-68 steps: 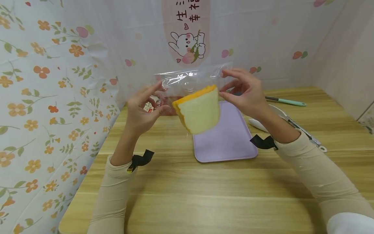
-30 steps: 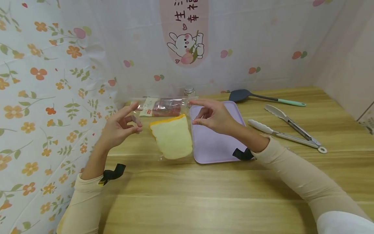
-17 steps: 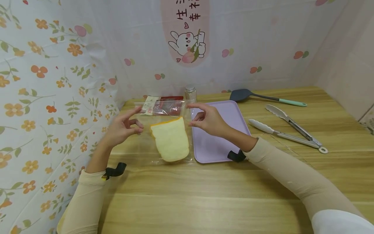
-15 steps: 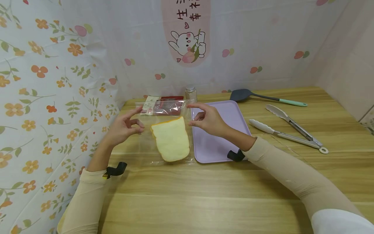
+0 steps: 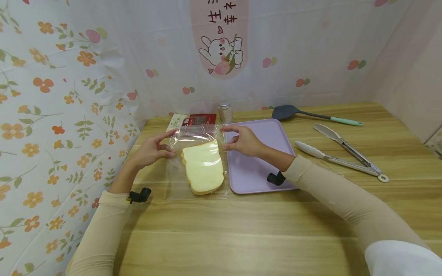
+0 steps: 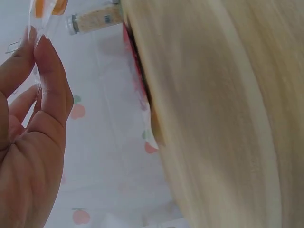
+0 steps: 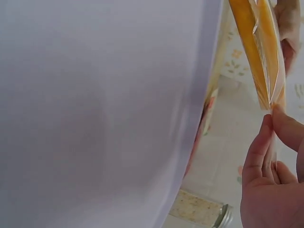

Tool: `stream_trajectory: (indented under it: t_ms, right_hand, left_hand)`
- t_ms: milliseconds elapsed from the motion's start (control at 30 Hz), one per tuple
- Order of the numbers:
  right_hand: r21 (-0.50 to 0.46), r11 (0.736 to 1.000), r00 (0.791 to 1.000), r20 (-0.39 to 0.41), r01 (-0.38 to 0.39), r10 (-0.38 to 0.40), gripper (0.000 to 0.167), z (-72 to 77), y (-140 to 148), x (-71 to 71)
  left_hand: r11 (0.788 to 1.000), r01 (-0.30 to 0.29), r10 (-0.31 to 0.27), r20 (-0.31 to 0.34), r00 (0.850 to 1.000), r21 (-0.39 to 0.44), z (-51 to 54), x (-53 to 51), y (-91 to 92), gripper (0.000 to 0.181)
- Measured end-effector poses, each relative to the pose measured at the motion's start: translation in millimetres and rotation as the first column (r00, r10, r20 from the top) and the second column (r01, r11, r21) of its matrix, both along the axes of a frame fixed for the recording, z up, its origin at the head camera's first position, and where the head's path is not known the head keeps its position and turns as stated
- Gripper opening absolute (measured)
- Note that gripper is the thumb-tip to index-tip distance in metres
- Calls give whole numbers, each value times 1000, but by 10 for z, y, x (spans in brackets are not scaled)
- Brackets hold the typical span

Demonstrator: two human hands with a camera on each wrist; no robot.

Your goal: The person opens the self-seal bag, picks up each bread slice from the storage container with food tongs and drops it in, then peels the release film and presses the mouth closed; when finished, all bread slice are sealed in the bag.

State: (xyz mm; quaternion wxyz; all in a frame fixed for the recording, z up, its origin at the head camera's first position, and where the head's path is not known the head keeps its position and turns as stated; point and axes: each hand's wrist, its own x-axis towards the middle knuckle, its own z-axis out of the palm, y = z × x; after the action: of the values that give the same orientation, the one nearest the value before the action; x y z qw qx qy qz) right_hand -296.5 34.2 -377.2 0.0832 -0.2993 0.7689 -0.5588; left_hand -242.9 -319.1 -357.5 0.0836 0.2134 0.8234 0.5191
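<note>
Thick slices of bread with yellow-orange edges sit inside a clear plastic bag, in the middle of the head view. My left hand pinches the bag's upper left edge between thumb and fingers. At the upper right edge, my right hand pinches the film the same way. Both pinches also show in the wrist views, where the left hand and right hand have film between their fingertips. The bag lies low over the table; I cannot tell whether all of it touches the wood.
A lilac tray lies right of the bag, partly under my right arm. Behind the bag are a red-and-white packet and a small lidded jar. To the right lie a spatula and metal tongs.
Both hands have lowered the bagged bread from in front of the curtain toward the table, left of the tray. In the last half second it has tipped flatter and come slightly nearer.
</note>
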Motion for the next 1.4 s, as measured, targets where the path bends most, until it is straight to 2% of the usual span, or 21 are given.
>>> stream_trajectory:
  t_ms: [233,433,533,667,867,1033,1100,1167,1267,1400]
  right_hand:
    - [44,998,997,75,-39,36,69,-98,-15,-90]
    - [80,995,995,88,-55,48,71,-205,-92,-182]
    - [110,993,996,85,-45,36,71,-244,-135,-226]
    - [197,980,999,37,-8,0,70,-267,-168,-283]
    - [305,952,999,-28,23,-15,67,-276,-185,-336]
    - [359,932,997,-74,58,-33,67,-212,-199,-309]
    - [374,924,993,-107,78,-41,66,-177,-194,-297]
    - [379,921,990,-133,91,-43,64,-158,-174,-293]
    - [366,925,989,-139,106,-59,63,-153,-111,-305]
    - [340,936,992,-106,94,-61,65,-148,-10,-305]
  left_hand:
    - [1000,-12,13,77,997,-14,-58,-74,28,82]
    - [998,-25,33,167,985,-50,-168,-153,-2,84]
    - [995,-41,55,159,986,-93,-218,-195,-13,86]
    - [989,-57,77,149,986,-133,-268,-250,-7,86]
    - [984,-46,74,161,984,-172,-343,-306,16,86]
    - [968,-53,84,118,989,-247,-363,-329,35,84]
    - [950,-77,105,76,992,-302,-332,-322,47,83]
    - [924,-118,138,29,990,-364,-283,-305,67,82]
    - [897,-191,196,-28,980,-397,-205,-271,111,82]
    - [890,-291,278,-88,956,-350,-128,-212,213,80]
